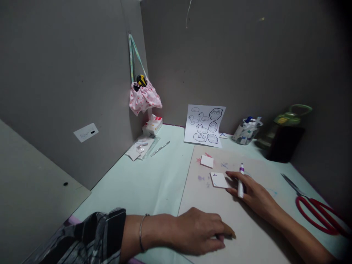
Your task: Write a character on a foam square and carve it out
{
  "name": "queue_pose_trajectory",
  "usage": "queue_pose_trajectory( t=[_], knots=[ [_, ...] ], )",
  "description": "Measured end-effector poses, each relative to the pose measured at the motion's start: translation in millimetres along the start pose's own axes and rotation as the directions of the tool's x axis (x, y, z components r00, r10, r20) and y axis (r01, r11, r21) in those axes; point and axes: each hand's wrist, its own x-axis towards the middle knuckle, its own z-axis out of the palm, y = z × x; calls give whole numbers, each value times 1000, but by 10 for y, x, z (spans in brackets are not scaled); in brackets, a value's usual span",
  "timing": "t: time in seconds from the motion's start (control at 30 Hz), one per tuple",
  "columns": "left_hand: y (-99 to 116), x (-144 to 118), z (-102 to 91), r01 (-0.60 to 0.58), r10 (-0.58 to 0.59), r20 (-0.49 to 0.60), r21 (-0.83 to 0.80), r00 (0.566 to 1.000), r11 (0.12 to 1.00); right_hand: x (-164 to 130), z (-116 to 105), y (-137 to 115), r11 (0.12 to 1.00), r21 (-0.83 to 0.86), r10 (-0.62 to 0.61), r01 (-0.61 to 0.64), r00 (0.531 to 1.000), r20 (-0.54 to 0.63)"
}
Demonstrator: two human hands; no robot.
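My right hand has a white marker with a purple band tucked across its fingers, tip pointing up and away. The thumb and a fingertip of that hand reach the right edge of a small white square tile, which bears a small purple mark at its upper left. Behind it lies a second white square tile, with a pinkish smudge beside it. Nearer to me, my left hand rests on the beige board, index finger stretched out and the others loosely bent; nothing shows in it.
A sheet of outline drawings leans at the back wall. Pens stand in a cup beside a green bottle and a dark flat object. Red-handled scissors lie at right. A pen, packets and tissue box sit left.
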Motion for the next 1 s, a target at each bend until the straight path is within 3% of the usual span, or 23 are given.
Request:
queue_pose_trajectory(
  t=[0.77, 1.0],
  knots=[
    [-34, 13, 26, -12, 12, -13, -3, 1000, 1000, -7, 13, 28, 1000, 18, -16, 16, 1000, -18],
    [-32, 18, 38, -11, 11, -15, 3, 1000, 1000, -10, 64, 0, 997, 57, -60, 58, 998, 34]
  ],
)
